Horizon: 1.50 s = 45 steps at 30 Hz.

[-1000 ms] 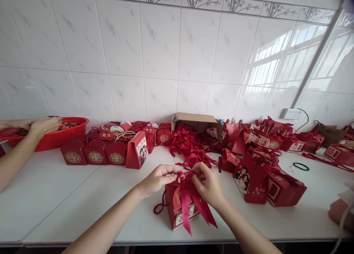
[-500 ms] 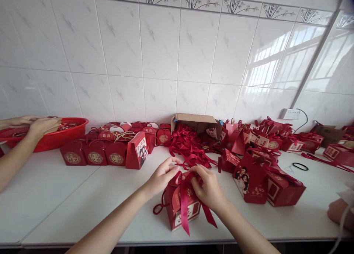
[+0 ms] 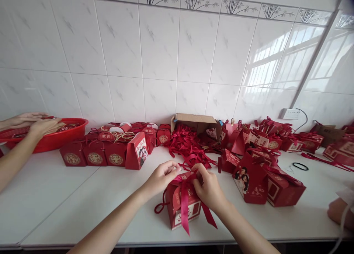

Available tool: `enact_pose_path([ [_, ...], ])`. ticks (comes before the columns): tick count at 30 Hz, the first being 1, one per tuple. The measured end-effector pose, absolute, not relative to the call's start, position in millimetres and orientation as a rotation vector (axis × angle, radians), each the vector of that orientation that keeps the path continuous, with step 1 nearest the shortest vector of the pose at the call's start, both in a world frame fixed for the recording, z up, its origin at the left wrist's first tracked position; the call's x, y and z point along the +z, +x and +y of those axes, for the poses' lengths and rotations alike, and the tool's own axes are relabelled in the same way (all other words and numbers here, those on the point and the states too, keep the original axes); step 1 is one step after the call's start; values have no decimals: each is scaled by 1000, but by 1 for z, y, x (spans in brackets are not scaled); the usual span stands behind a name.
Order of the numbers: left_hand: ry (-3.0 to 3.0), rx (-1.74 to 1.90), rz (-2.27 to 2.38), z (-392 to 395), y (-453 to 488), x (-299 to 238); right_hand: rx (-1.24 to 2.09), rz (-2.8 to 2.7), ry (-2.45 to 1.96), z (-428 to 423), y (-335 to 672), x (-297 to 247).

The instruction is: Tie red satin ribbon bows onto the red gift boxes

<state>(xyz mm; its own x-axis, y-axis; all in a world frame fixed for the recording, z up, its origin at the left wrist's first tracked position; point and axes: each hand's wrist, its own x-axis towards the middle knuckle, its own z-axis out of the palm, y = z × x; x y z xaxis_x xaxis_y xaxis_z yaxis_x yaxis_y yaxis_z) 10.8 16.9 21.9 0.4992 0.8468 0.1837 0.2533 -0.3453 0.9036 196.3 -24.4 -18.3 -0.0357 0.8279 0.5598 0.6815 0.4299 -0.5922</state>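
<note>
A small red gift box (image 3: 174, 204) stands upright close to the table's front edge. Crimson ribbon (image 3: 184, 209) is tied in a bow at its top, and two tails hang down over the front. My left hand (image 3: 160, 178) pinches the bow's left loop between thumb and fingers. On the other side my right hand (image 3: 208, 187) is closed on the ribbon by the knot, its fingertips partly hidden. A dark red cord loop (image 3: 159, 208) sticks out from the box's left side.
Behind lies a heap of loose ribbon (image 3: 185, 145) spilling from a cardboard carton (image 3: 196, 118). Red boxes (image 3: 95, 154) line the left; more boxes (image 3: 286, 187) stand right, near a black ring (image 3: 300, 166). Another person's hands (image 3: 45, 127) are over a red basin (image 3: 61, 138).
Both my hands have moved slightly apart and down, drawing the bow's loops flatter and tighter against the box top. The other person's hands at the basin have shifted a little.
</note>
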Motion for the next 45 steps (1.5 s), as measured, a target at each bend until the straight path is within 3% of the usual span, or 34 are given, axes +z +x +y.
enact_pose_path([
  [34, 2158, 723, 954, 23, 20, 7, 246, -1552, -1190, -22, 198, -39],
  [45, 1991, 840, 881, 22, 6, 10, 632, -1611, -1214, -26, 212, -27],
])
